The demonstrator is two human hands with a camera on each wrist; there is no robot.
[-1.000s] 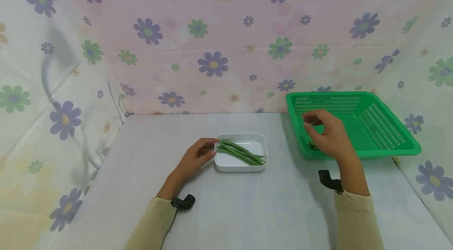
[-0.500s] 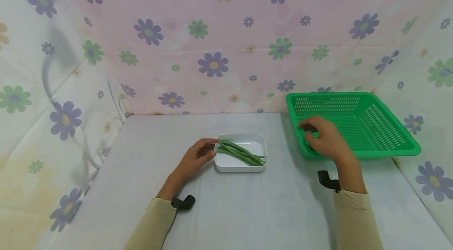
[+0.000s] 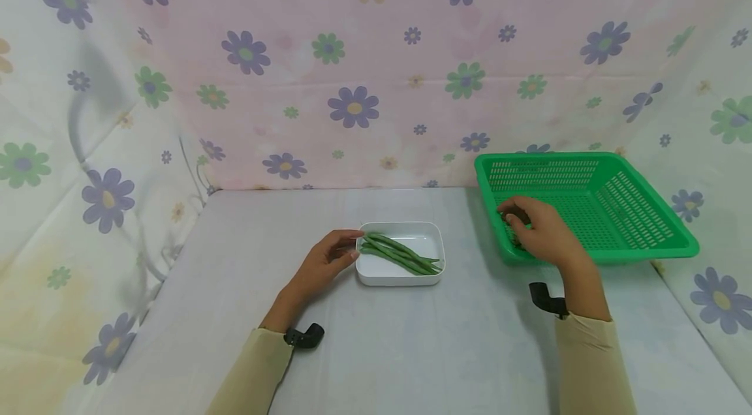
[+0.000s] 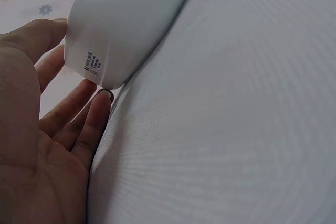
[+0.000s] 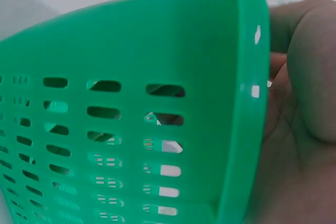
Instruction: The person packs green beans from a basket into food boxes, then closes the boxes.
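left hand [image 3: 322, 261], fingers relaxed, touches white dish [image 3: 399, 280] of green beans [image 3: 401, 254] at its right. right hand [image 3: 542, 230] bent over green basket [image 3: 628, 219] beneath; can't tell if gripping.

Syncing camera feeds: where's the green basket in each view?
Head: green basket right of centre, right hand over its left part.
Left wrist: not in it.
Right wrist: up close, filling left and middle.
Shared landmark: flowered cloth, partly visible in all three.
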